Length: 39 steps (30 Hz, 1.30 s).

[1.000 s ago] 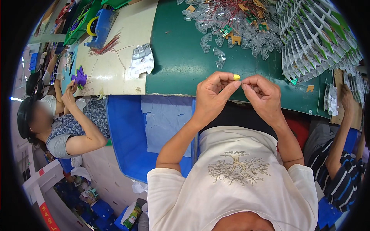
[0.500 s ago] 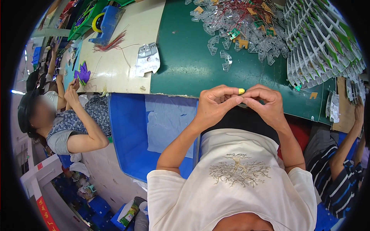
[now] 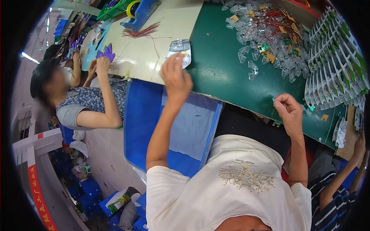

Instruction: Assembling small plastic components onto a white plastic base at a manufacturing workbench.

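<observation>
My left hand (image 3: 176, 79) reaches over a silver-white shaped piece (image 3: 184, 46) on the cream tabletop. Its fingers are bent and slightly blurred but a little apart, and a small yellow bit (image 3: 185, 53) shows by the fingertips. Whether that bit is worn on a finger or held I cannot tell. Above the green tabletop's front edge, my right hand (image 3: 291, 113) is closed in a pinch. A tiny pale, clear-looking piece (image 3: 274, 99) shows at its fingertips; its kind is too small to make out. Below it, a small green part (image 3: 276, 123) sits at the table edge.
A heap of clear plastic parts (image 3: 252, 70) with red wires lies at the back, beside stacked green-and-clear pieces (image 3: 333, 57). Red wires (image 3: 142, 30) lie near a blue tape dispenser (image 3: 140, 17). A blue bin (image 3: 135, 115) stands below the table. People sit at both sides.
My hands were together at the table edge with the yellow bit between them. They have parted: the left moved left to the silver-white piece, the right moved right. The whole view has shifted.
</observation>
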{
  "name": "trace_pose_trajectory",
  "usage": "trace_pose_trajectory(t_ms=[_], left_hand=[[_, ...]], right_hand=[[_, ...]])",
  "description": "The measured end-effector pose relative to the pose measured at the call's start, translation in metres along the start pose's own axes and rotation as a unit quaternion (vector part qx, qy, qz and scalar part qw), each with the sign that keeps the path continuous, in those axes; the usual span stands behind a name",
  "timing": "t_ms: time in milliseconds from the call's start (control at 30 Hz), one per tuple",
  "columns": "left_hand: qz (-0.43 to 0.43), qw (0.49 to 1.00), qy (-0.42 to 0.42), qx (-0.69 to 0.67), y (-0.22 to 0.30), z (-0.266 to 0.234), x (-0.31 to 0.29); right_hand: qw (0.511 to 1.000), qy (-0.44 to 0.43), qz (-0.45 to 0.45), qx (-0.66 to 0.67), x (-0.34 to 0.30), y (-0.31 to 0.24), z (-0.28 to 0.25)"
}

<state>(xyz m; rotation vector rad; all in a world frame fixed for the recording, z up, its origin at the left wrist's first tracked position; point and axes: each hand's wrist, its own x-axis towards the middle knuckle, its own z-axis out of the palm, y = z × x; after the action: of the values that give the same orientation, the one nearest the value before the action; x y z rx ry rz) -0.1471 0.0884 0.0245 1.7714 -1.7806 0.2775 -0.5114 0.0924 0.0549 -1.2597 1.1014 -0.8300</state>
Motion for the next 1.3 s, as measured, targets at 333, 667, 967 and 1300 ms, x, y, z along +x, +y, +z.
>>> trace_pose_trajectory(t_ms=[333,667,967,1300], left_hand=[[0.185,0.983,0.000,-0.020,0.068,0.010,-0.043],[0.199,0.959,-0.136,-0.148,0.155,0.025,-0.074],[0.236,0.920,-0.176,-0.259,0.116,0.035,0.021],[0.139,0.937,-0.222,-0.229,0.101,0.048,0.006]], right_hand=[[0.995,0.048,-0.013,-0.088,-0.004,-0.012,-0.018],[0.888,-0.010,-0.243,-0.391,0.009,-0.002,0.016],[0.821,-0.092,-0.258,-0.502,0.009,-0.001,0.014],[0.829,-0.037,-0.237,-0.506,0.000,0.003,0.010]])
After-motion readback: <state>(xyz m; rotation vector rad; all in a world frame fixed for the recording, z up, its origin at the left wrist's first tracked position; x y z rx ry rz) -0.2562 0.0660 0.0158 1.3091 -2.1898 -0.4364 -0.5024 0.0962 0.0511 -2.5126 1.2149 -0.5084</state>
